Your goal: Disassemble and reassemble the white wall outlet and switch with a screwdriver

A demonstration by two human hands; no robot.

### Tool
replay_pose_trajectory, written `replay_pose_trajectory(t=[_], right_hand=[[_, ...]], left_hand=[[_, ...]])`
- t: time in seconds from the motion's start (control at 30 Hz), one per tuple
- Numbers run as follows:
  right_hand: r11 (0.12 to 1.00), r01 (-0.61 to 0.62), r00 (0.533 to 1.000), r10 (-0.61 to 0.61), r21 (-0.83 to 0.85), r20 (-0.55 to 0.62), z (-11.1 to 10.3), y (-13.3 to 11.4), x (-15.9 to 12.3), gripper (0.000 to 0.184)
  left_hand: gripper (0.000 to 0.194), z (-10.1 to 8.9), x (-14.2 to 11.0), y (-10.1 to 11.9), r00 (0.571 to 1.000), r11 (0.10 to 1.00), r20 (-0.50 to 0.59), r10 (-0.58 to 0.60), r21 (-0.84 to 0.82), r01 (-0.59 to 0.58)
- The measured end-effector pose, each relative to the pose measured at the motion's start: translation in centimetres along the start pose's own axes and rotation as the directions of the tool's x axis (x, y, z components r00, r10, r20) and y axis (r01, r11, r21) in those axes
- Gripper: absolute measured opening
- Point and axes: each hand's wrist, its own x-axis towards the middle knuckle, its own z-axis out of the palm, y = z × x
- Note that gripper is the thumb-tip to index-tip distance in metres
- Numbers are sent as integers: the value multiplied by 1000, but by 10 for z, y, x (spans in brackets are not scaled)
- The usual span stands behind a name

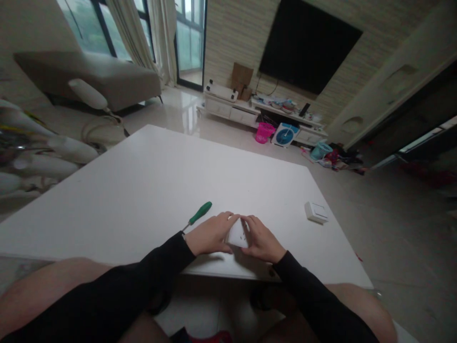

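Observation:
A white wall socket plate (pixel 238 234) is held upright near the front edge of the white table (pixel 150 190). My left hand (pixel 210 234) grips its left side, fingers curled over the top edge. My right hand (pixel 261 239) clasps its right side, thumb on the face. Both arms wear black sleeves. A screwdriver with a green handle (pixel 198 214) lies on the table just left of my left hand, tip toward me. A second white switch unit (pixel 316 212) rests flat on the table to the right, apart from both hands.
The table's right edge runs close to the switch unit. Beyond the table are a grey sofa (pixel 93 76), a low TV cabinet (pixel 250 112) under a dark screen, a pink bin (pixel 264 132) and a small fan (pixel 285 135). My knees show below the table.

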Motion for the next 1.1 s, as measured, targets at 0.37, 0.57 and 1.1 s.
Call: replay_pose_trajectory(t=[0.37,0.57,1.1], right_hand=[[839,-480,876,442,-258,-193,-143,145,-110,83],[743,-576,802,594,-340,-61,-179,199,-173,82],[645,-548,788,611,-533,-71,-144,228,-173,104]], left_hand=[[52,-14,-11,9,999,998,-12,53,45,-52],[48,-9,-9,5,994,993,-34,106,46,-104],[16,-4,-32,60,859,917,466,214,-399,-13]])
